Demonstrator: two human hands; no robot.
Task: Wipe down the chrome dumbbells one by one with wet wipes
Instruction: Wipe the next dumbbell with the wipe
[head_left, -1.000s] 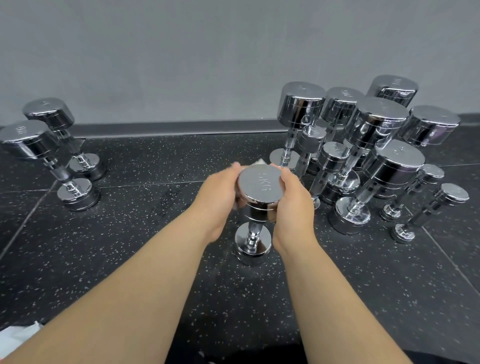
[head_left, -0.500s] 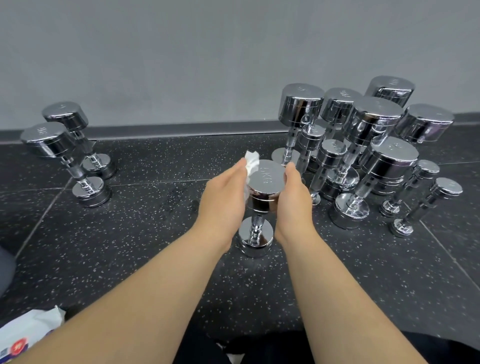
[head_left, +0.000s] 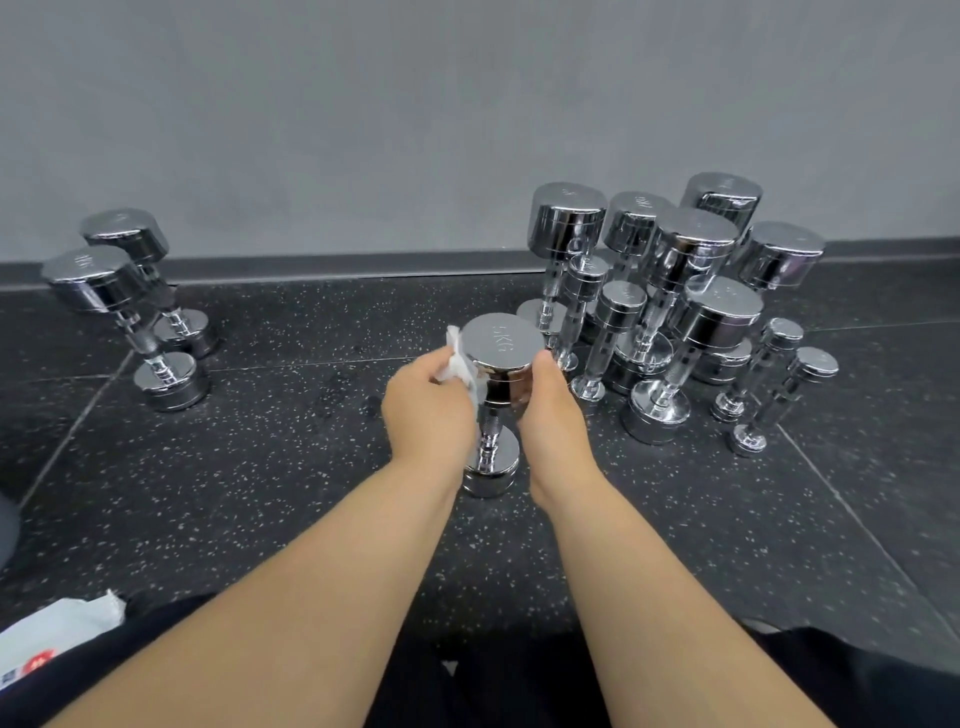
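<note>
One dumbbell (head_left: 501, 353) stands on end in the middle of the floor (head_left: 260, 493). The left hand (head_left: 428, 410) clutches one wipe (head_left: 460, 364) against its upper head; the right hand (head_left: 550, 415) grips the head's other side. A pair (head_left: 130, 312) of dumbbells stands toward the floor's left edge, and a cluster (head_left: 675, 291) of about ten toward its right.

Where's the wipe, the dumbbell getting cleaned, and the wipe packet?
wipe (head_left: 460, 364): head view, its crumpled white middle.
dumbbell (head_left: 501, 340): head view, its flat top face.
wipe packet (head_left: 57, 629): head view, its white wrapper.
</note>
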